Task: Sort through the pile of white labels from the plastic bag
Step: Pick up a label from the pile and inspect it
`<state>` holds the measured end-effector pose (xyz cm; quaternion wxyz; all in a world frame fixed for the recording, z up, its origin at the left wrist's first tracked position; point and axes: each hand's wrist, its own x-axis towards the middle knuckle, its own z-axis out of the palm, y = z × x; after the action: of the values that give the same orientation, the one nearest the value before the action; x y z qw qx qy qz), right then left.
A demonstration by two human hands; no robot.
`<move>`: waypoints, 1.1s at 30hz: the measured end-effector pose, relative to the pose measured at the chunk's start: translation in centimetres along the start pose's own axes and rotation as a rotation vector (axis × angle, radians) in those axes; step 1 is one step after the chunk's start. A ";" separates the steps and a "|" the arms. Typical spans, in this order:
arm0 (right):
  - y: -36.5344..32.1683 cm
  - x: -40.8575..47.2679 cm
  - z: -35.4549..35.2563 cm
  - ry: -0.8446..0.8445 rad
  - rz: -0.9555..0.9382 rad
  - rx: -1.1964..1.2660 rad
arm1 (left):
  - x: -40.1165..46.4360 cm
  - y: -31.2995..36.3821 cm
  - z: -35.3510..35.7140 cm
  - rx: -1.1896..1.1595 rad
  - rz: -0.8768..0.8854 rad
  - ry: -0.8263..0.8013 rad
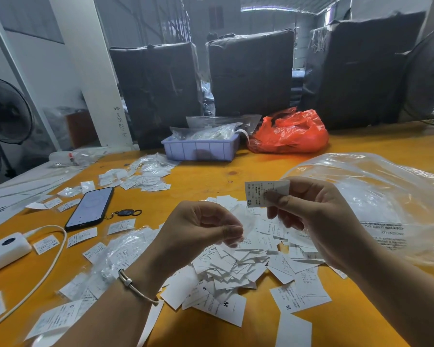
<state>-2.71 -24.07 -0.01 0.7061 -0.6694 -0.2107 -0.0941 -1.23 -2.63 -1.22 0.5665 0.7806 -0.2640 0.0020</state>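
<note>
A loose pile of white labels (238, 266) covers the orange table (361, 146) in front of me. My right hand (311, 216) pinches one white label marked XS (263, 194) and holds it up above the pile. My left hand (201, 229) is raised beside it, with thumb and fingers pinching a small clear plastic sleeve (241, 219). A large clear plastic bag (376, 194) lies on the table to the right of the pile, behind my right hand.
A black phone (90, 207) with a key fob (125, 212) lies left of the pile. A white power bank (3, 251) and cable sit at the far left. Sorted labels (140, 176), a lilac tray (201, 147) and a red bag (288, 134) lie further back.
</note>
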 end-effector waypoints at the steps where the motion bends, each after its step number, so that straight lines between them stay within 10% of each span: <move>1: 0.0 0.0 0.0 0.000 -0.005 0.003 | 0.0 0.0 0.0 -0.001 0.000 0.000; 33: 0.4 0.1 0.0 -0.181 0.184 -0.252 | 0.3 0.1 -0.3 -0.072 -0.183 -0.147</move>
<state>-2.46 -24.01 -0.36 0.6004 -0.7747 -0.1981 0.0058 -0.95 -2.48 -0.88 0.5710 0.7787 -0.2324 -0.1163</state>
